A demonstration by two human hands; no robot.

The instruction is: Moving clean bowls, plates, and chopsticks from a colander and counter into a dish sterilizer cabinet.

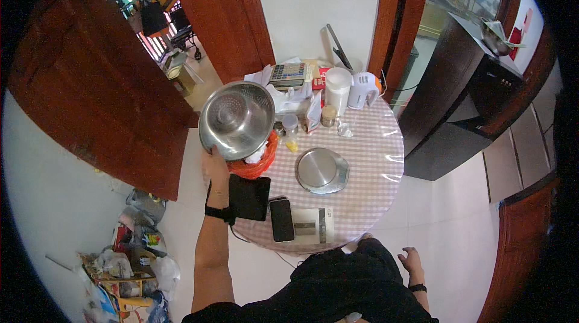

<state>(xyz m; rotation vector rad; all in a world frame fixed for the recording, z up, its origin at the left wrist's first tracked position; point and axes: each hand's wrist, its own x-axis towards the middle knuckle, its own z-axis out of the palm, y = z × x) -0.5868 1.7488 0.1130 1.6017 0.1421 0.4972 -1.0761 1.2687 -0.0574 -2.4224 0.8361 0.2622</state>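
My left hand (216,164) grips the near rim of a stainless steel bowl (237,119) with a dotted pattern in its base. Tilted, the bowl shows its inside and hangs partly over a red plastic bag (253,168) holding something white. Below that wrist lies a black tablet-like device (249,198). My right hand (411,259) hangs at my side, off the table, fingers apart and holding nothing. A round-topped digital kitchen scale (319,169) rests on the checked tablecloth (366,160), its pan bare. Nearer me are a dark smartphone (282,220) and a printed leaflet (313,225).
Along the table's back stand a calculator (288,74), a white canister (338,90), a white-and-orange hand mixer (362,90) and small jars (290,124). A wooden door (108,78) is at left, a dark cabinet (445,97) at right. Bagged clutter (135,259) lies on the left floor.
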